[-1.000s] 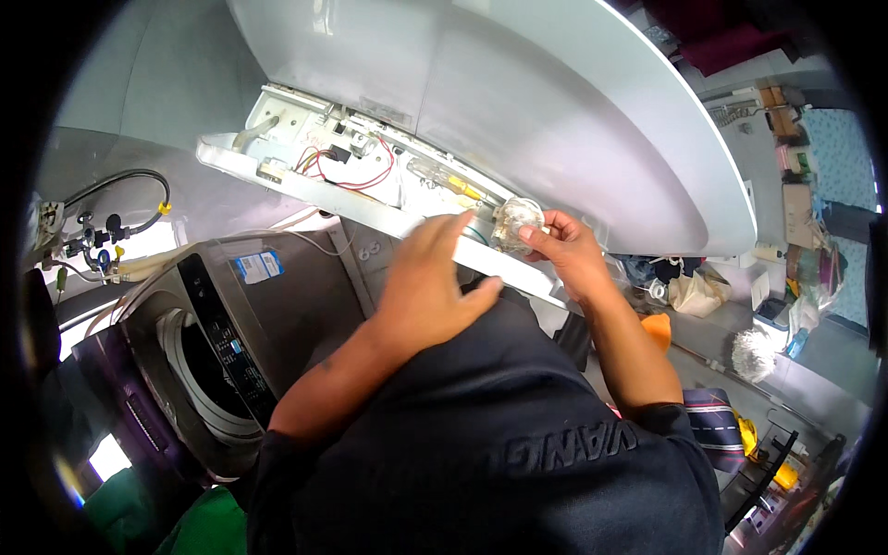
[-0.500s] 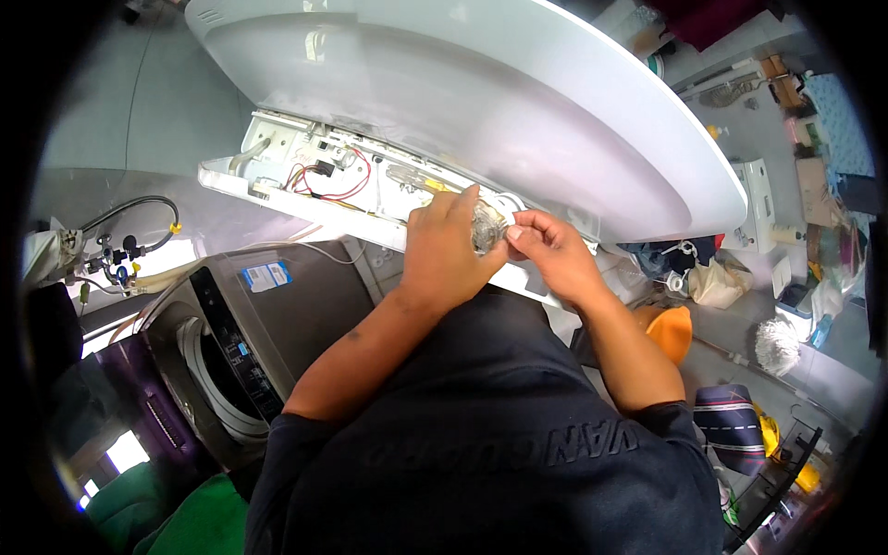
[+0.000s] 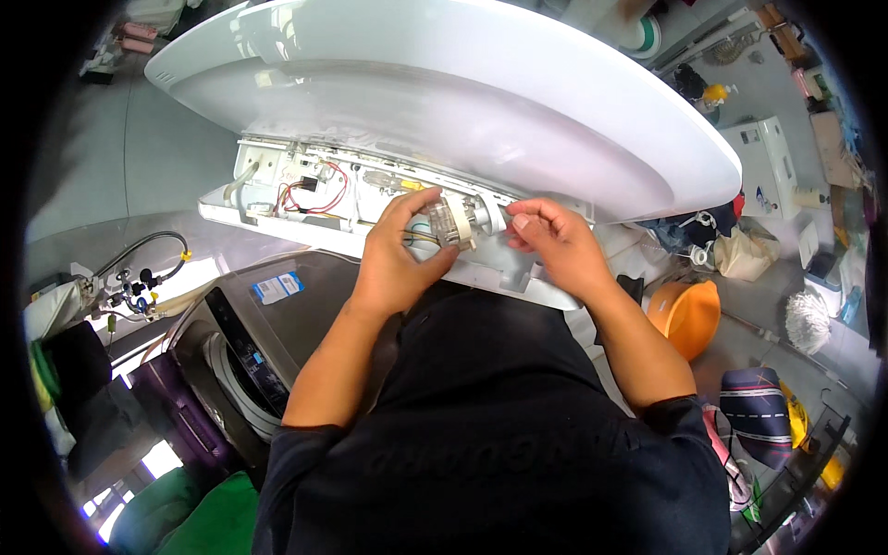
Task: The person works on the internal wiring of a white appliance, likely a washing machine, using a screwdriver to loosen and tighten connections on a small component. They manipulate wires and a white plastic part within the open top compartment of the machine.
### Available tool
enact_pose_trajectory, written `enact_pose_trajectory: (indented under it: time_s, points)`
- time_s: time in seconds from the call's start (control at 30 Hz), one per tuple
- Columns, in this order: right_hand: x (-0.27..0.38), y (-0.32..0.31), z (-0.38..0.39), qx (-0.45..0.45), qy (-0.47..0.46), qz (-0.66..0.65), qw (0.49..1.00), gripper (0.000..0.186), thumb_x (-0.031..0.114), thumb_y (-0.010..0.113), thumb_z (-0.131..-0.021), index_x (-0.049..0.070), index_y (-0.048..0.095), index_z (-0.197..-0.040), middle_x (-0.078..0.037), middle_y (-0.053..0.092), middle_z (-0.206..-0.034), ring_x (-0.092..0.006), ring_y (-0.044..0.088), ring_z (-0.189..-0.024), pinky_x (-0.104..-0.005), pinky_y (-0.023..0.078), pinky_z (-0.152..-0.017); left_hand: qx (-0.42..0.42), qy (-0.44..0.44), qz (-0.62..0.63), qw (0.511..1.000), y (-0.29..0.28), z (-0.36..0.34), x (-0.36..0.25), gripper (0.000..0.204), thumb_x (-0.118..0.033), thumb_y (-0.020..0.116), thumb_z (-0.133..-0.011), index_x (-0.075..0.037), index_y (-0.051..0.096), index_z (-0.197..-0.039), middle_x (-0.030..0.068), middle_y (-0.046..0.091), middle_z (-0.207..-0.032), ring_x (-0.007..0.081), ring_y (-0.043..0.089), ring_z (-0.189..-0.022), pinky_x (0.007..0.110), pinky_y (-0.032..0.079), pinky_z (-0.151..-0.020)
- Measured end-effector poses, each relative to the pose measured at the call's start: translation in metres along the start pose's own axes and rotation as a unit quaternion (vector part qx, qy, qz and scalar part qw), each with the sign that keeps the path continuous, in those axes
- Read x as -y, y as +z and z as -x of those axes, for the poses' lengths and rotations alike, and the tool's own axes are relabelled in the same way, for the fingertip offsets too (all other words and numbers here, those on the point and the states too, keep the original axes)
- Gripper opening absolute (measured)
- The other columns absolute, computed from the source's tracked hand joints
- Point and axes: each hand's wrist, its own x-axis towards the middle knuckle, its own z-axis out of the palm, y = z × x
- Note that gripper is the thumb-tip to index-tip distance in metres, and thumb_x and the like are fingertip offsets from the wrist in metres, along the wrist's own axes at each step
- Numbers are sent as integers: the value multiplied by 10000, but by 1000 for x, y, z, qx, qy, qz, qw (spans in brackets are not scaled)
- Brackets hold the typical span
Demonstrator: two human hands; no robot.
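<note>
Between the thumb and fingers of my left hand [image 3: 390, 254] sits a small round part [image 3: 451, 222] with a clear, metallic-looking body and a cream ring; its exact kind I cannot make out. A white round cap [image 3: 491, 216] stands at its right end. My right hand [image 3: 566, 248] is beside that cap, thumb pressed to curled fingers; what they pinch, if anything, is hidden. Both hands are over the long white housing [image 3: 319, 229] of an opened appliance. Red and yellow wires [image 3: 338, 190] show inside it, left of my left hand.
A large glossy white curved panel [image 3: 444, 102] rises behind the housing. At the left stands a grey top-loading washing machine [image 3: 305, 314], with a hose and valves [image 3: 143, 287] beyond it. An orange basin [image 3: 686, 319] and a white mop head [image 3: 807, 324] are at the right.
My left hand has shifted left and opened the view of the round part, which is turned so its cream ring and white cap show. The right hand has moved slightly right. The whole view has shifted.
</note>
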Motion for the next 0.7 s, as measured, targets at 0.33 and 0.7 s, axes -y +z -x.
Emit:
enact_pose_trajectory:
  time_s: [0.33,0.7]
  points:
    - [-12,-10,-22,30,93,75,992,328,302,545,-1114,10,693,-1133,-39,690,-919,-118,664,-824,-298,560,-777,84,-13,9,996,-4,-15,-5,741,-27,864,-749,-55,602,-1441,121,655,-1362,251,608,-1273,374,452,-1135]
    - [-13,-4,-27,-16,150,6,988,341,307,571,-1097,-1,698,-1025,-53,681,-851,-124,630,-727,-289,556,-690,113,-18,-40,993,-2,-23,0,744,-133,918,-749,-24,600,-1413,130,554,-1454,269,616,-1238,381,492,-1088]
